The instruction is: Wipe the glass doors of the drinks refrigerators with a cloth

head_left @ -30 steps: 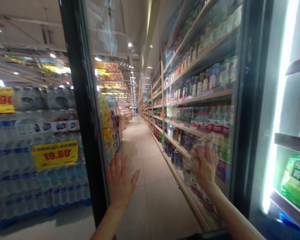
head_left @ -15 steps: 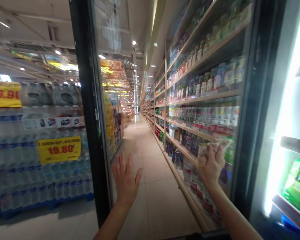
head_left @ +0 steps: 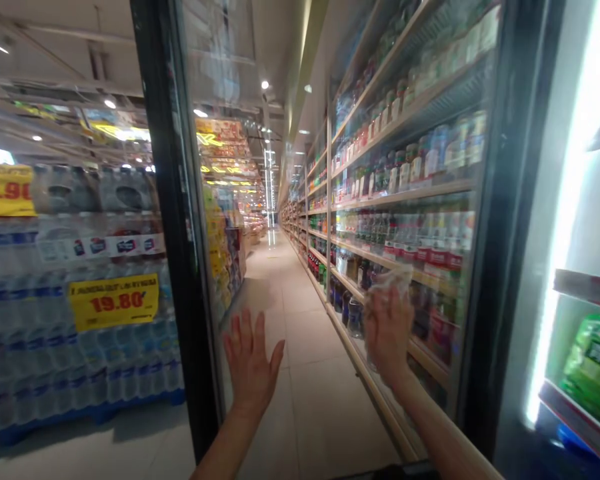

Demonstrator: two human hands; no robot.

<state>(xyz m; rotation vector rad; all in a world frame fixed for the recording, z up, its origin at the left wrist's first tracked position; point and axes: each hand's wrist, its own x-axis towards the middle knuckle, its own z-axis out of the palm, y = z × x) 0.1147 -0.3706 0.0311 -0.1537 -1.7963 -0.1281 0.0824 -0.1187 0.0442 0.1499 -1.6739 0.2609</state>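
Observation:
A tall glass door [head_left: 280, 280] with a dark frame stands before me, and the aisle shows through or in its pane. My left hand [head_left: 253, 363] lies flat against the lower left of the glass, fingers spread, holding nothing. Toward the pane's right side, my right hand [head_left: 390, 333] presses a pale, crumpled cloth [head_left: 401, 277] to the glass. Much of the cloth is hidden behind the fingers, and this hand is slightly blurred.
Stacked bottled water [head_left: 80, 360] on a blue pallet [head_left: 100, 410] stands left, with yellow price signs [head_left: 114, 302]. Shelves of drinks [head_left: 405, 193] appear in the pane. At right are a bright light strip [head_left: 565, 220] and a shelf holding a green package [head_left: 593, 367].
My right hand has moved left across the glass with the cloth, away from the right frame. My left hand has stayed in place. The view has shifted only slightly.

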